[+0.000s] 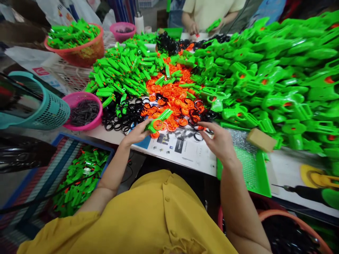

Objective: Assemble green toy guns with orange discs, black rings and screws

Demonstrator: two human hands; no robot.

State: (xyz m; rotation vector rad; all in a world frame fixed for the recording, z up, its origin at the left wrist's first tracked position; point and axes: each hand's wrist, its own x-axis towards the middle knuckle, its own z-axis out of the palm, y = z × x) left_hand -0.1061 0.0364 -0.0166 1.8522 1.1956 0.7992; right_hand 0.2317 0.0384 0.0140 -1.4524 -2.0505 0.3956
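left hand [136,134] grip: green part [159,121] | right hand [219,141] grip: seemingly released, near black rings [198,135]

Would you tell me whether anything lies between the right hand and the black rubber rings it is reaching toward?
Nothing visible does: the right hand hovers just beside the black rubber rings, with only bare printed paper beneath.

Pink bowl [84,112] of dark small parts at 9 o'clock on worktop [287,169], teal basket [46,106] beside it. Orange basket [79,44] of green parts at 11. Tan block [261,140] on green tray [249,169] at 4. Screwdriver [304,192] at 4. A co-worker's hand [193,28] at 12.
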